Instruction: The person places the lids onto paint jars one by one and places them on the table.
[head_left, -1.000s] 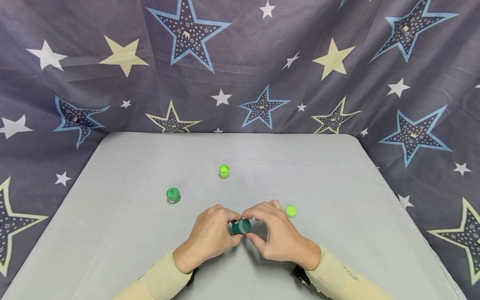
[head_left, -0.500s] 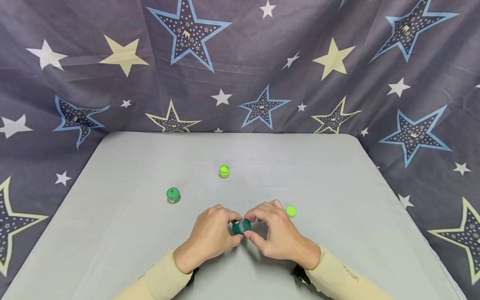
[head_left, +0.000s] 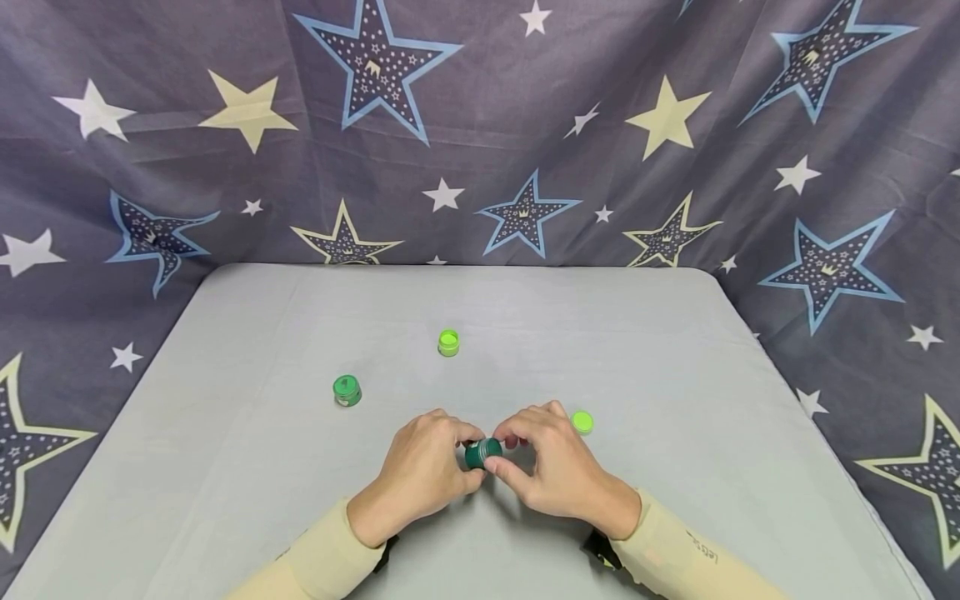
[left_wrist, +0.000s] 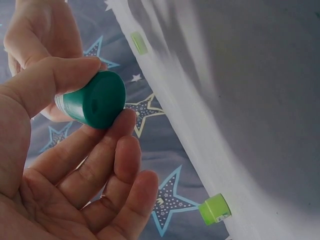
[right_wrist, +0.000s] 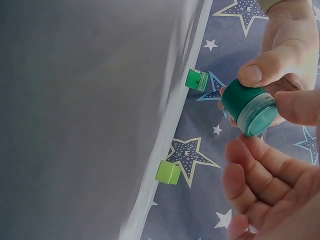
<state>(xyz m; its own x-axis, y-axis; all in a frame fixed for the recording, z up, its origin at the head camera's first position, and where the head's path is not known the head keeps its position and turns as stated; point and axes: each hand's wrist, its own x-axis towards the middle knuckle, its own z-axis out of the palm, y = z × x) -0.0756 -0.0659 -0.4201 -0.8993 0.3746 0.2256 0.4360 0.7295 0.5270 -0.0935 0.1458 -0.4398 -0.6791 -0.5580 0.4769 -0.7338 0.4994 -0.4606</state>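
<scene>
A small dark green paint jar (head_left: pixel 478 455) lies tilted on its side between both hands, just above the table's near middle. My left hand (head_left: pixel 423 467) pinches its body between thumb and fingers; the jar's smooth base (left_wrist: pixel 104 102) shows in the left wrist view. At the opposite end, my right hand (head_left: pixel 551 467) has thumb and index finger at the rim of the ringed, lid-like end (right_wrist: pixel 261 120). Its other fingers are loosely bent beside it. Off to the left stands a green jar (head_left: pixel 347 391) with its top covered. An uncapped lime-green jar (head_left: pixel 448 343) is farther back.
A lime-green lid (head_left: pixel 582 422) lies just beyond my right hand. Everything stands on a table with a light grey cloth (head_left: pixel 247 467). Dark star-patterned fabric (head_left: pixel 480 125) hangs behind the table and along its sides.
My right thumb and fingertips have shifted slightly round the jar's end, with the thumb now farther over its rim. The left hand and the other jars have stayed in place.
</scene>
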